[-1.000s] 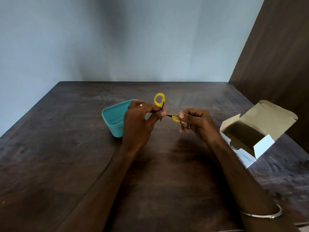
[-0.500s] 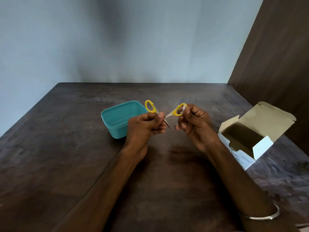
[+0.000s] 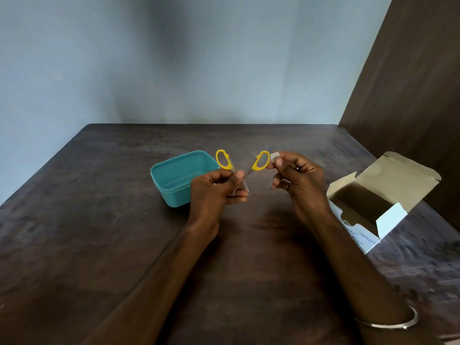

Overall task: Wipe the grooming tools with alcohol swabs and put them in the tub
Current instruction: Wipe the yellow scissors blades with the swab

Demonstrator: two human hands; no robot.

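Scissors (image 3: 242, 168) in left hand (image 3: 214, 192)

Yellow-handled scissors (image 3: 239, 168) spread above teal tub (image 3: 174, 180)

1. Desk (image 3: 99, 245): dark brown wooden top with a worn, mottled surface; its far edge meets a pale wall, its right side a dark brown panel.
2. Teal plastic tub (image 3: 174, 192): rectangular with rounded corners, lidless, standing upright left of centre.
3. Cardboard swab box (image 3: 388, 210): white outside, lid flap open, resting near the right edge, well apart from the tub.
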